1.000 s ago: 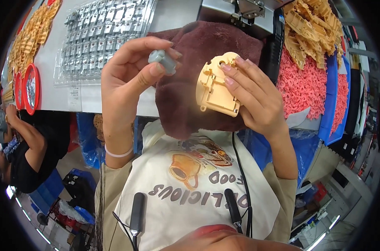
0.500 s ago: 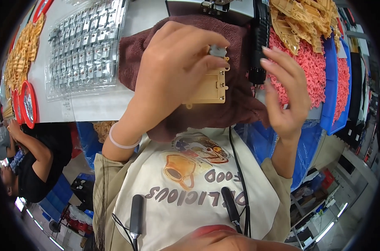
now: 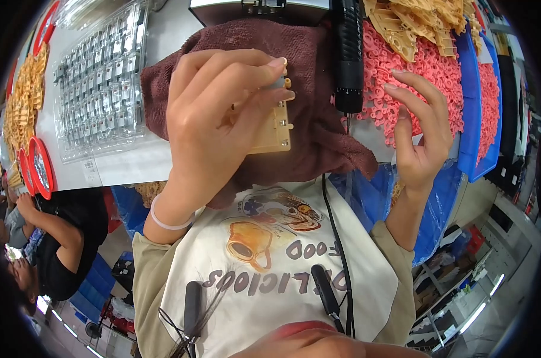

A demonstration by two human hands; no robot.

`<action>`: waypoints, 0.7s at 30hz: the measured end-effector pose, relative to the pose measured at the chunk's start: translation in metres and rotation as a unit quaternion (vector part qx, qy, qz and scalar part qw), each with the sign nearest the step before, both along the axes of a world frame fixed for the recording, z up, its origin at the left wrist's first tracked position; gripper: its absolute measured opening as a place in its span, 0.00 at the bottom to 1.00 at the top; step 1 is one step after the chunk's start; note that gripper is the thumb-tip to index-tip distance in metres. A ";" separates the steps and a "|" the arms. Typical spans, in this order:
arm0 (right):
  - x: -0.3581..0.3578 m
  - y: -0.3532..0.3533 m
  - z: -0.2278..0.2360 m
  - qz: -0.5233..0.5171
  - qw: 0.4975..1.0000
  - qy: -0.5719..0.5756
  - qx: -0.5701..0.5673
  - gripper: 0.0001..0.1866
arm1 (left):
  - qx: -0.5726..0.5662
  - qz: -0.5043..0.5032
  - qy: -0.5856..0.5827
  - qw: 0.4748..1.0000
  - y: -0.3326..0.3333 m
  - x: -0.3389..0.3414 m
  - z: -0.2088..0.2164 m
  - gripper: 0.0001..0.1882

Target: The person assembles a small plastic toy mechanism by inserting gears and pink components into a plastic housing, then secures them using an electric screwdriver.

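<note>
A cream plastic housing (image 3: pixel 271 136) with small lugs and metal screws along its right edge lies on a brown cloth (image 3: pixel 309 98). Over its upper part is my left hand (image 3: pixel 219 104), thumb and forefinger closed on a small grey block (image 3: pixel 275 83). My fingers hide most of that block, and I cannot tell how it sits against the housing. My right hand (image 3: pixel 424 131) is in the air in front of the pink parts, fingers curved and apart, holding nothing. Between the hands, a black electric screwdriver (image 3: pixel 348 59) points its bit downward.
Clear trays of small grey-and-silver parts (image 3: pixel 100 83) lie at the left, near red-rimmed dishes (image 3: pixel 41 167). Pink ring-like pieces (image 3: pixel 380 77), cream mouldings (image 3: pixel 422 30) and a blue bin (image 3: pixel 470 113) are at the right. Another person (image 3: pixel 64 238) sits at far left.
The whole view has shifted, with the bench things now further left. The grey block between my left fingers is now more covered. My right hand is further from the screwdriver.
</note>
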State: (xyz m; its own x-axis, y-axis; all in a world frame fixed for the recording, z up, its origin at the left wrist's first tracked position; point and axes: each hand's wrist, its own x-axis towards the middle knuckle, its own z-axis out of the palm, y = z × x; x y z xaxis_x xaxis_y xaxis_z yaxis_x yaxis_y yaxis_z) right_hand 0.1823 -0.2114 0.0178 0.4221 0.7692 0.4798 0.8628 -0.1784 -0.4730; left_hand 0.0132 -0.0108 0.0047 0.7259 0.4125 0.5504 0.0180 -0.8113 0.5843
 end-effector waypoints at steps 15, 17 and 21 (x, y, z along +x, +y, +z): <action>0.050 0.010 -0.015 -0.035 0.985 -0.008 -0.166 0.08 | 0.007 -0.072 0.195 0.978 -0.003 -0.024 0.017 0.42; 0.048 0.015 -0.018 -0.054 0.976 -0.036 -0.209 0.08 | -0.019 -0.083 0.182 0.980 -0.002 -0.025 0.016 0.42; 0.043 0.022 -0.012 -0.020 0.987 -0.059 -0.147 0.07 | -0.017 -0.086 0.146 0.985 0.005 -0.025 0.011 0.43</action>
